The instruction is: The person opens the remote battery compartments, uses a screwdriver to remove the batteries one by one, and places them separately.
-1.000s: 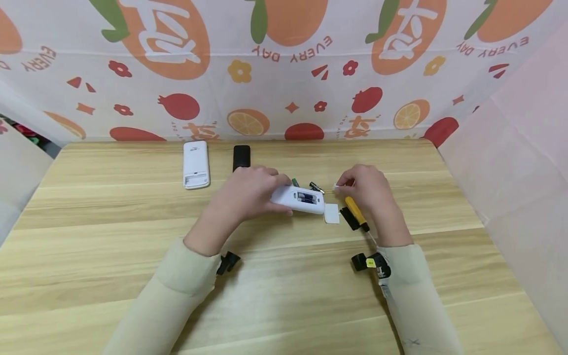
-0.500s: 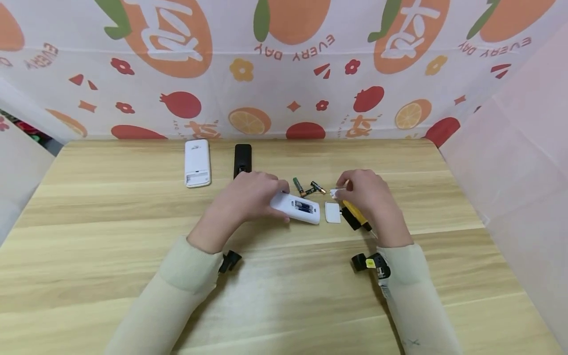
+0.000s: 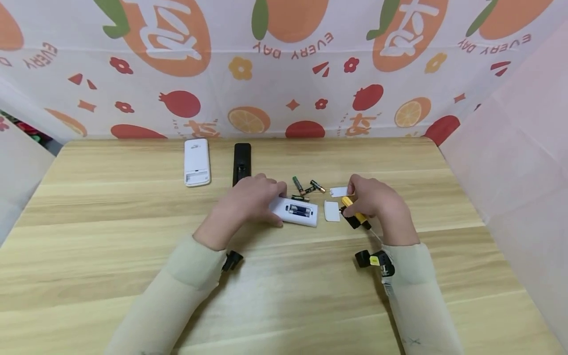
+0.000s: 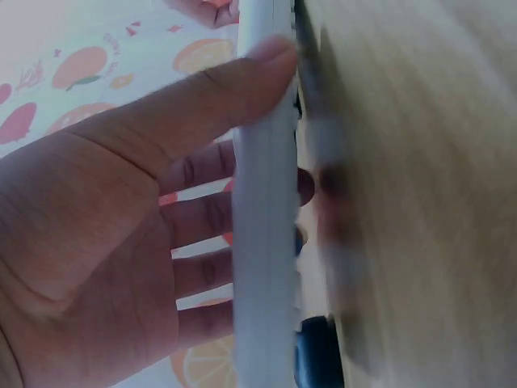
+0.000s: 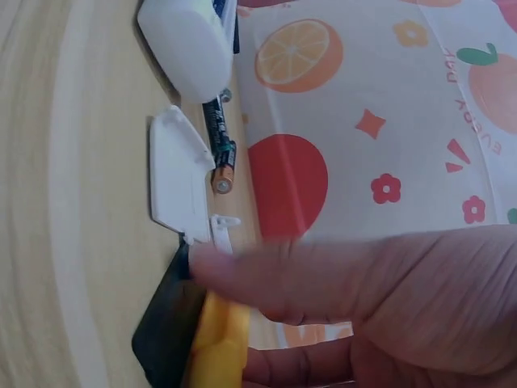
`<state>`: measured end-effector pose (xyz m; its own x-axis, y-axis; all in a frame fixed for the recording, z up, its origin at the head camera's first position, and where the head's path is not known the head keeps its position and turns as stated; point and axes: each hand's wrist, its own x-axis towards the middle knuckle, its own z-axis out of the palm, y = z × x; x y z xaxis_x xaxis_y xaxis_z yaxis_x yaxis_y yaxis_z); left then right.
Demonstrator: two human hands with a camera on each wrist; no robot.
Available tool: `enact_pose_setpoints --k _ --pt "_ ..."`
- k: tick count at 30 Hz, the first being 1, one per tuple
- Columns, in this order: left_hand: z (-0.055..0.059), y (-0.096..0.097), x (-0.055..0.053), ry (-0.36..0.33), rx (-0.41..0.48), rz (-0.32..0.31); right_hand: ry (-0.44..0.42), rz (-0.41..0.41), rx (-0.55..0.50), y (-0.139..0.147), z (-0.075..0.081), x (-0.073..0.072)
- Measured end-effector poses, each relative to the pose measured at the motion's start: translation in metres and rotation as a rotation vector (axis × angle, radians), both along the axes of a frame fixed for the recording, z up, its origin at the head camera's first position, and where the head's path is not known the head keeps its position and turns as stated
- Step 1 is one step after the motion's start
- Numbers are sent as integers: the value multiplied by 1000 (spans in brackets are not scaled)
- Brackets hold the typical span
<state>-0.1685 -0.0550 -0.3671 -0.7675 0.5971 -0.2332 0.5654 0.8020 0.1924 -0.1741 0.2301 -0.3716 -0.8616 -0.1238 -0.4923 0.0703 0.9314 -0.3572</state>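
My left hand (image 3: 257,199) grips a white remote control (image 3: 284,214) low over the table, thumb on the near long edge and fingers on the far one. Its open battery bay shows batteries (image 3: 299,210). My right hand (image 3: 372,199) spreads thumb and index finger around the yellow handle of a screwdriver (image 3: 348,201). The thumb overlaps the black battery cover (image 5: 170,315) there; whether it touches is unclear. By the right fingertips lies a small white cover (image 3: 338,192). Another white battery cover (image 3: 332,211) lies between the remote and the screwdriver.
Several loose batteries (image 3: 317,186) lie just beyond the held remote. Farther back on the wooden table (image 3: 284,296) are a second white remote (image 3: 196,160) and a black remote (image 3: 241,160). A fruit-print cloth (image 3: 275,88) hangs along the back edge.
The right hand has let the small white cover down onto the table and moved nearer, to the screwdriver. The left hand has lowered the white remote and shifted it slightly left.
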Motion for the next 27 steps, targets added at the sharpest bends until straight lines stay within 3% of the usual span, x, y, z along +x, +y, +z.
enact_pose_setpoints --k 5,10,13,21,24,27 --pt "-6 3 -1 41 -21 -17 28 7 10 -1 1 -1" --pt "-8 4 -1 8 -14 11 151 19 -30 -4 8 0" --pt "-8 5 -2 -13 -6 21 254 11 -184 -9 15 3" --pt "-9 4 -4 -26 15 0 466 -12 -721 -30 32 15" --pt "-9 3 -5 -42 28 1 504 36 -843 -41 31 18" --pt "-8 3 -4 -47 38 0 484 88 -901 -49 27 19"
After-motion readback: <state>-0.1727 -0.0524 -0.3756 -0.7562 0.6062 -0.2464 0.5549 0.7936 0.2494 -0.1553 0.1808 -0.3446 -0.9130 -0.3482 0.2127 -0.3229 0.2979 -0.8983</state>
